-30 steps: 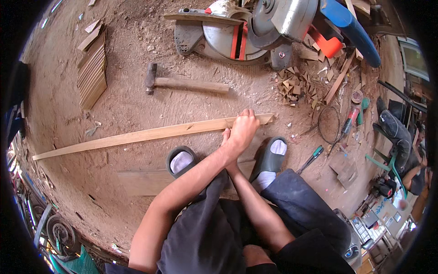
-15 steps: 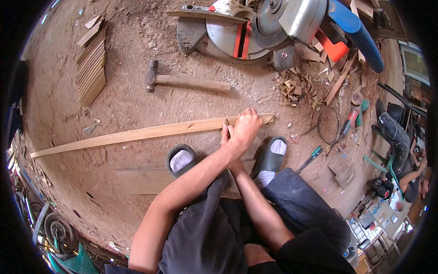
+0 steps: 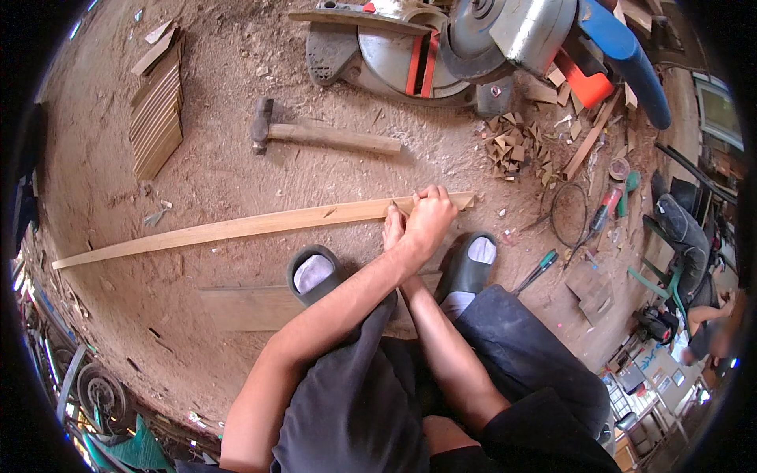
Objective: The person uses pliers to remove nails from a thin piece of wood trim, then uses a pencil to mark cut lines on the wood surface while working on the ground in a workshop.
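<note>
Angled pieces (image 3: 157, 106) sit stacked, done, at 10 o'clock; wood strip (image 3: 236, 227), centre to 9 o'clock, still one length. Left hand (image 3: 432, 221): fingers clamped on strip; right hand (image 3: 393, 229): fingers half-hidden, can't tell grip.

Reads as a woodworking workshop: brown dirt floor (image 3: 213, 185), grey-and-blue metal mitre saw (image 3: 516, 35), wooden-handled steel hammer (image 3: 331, 137), triangular tan wood offcuts (image 3: 511, 147).

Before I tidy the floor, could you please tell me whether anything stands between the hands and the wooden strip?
Nothing visible does: the left hand is on the wooden strip near its right end, and the right hand is at its near edge. The hammer lies beyond the strip, apart from it.
</note>
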The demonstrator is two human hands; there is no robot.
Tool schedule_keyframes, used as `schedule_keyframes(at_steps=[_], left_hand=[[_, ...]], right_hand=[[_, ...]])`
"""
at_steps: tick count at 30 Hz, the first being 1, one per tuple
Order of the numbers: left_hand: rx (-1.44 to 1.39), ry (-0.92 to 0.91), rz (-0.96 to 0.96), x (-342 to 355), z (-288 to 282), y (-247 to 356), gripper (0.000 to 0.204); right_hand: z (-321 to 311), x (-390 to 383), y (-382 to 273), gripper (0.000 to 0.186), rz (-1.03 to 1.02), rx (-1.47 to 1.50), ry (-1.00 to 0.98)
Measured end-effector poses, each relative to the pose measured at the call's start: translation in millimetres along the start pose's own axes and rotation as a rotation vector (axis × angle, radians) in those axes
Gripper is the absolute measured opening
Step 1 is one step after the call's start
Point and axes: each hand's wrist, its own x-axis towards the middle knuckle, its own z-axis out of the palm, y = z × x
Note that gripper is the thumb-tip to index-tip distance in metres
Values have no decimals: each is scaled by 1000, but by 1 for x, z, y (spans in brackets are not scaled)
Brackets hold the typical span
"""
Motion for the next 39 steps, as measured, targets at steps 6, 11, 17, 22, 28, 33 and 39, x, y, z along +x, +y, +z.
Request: schedule_keyframes(at_steps=[6,11,17,22,28,33,39], left_hand=[[11,2,11,-6,0,-5,22],[90,-16,-1,-1,-3,3,20],[63,-35,41,-5,-3,-5,25],[41,-17,44,-1,-4,-1,25],[1,44,-11,-5,3,-4,18],[10,49,11,4,0,5,16],[-31,76,-19,-2,7,-1,17]], right_hand=[[11,-15,-15,42,196,230,-64],[-5,18,30,37,-14,81,22],[6,-4,-7,39,74,170,-49],[-4,-1,19,37,92,24,9],[-16,8,44,35,178,127,-147],[-53,15,45,23,99,122,-240],[-52,-37,21,31,-504,-328,-145]])
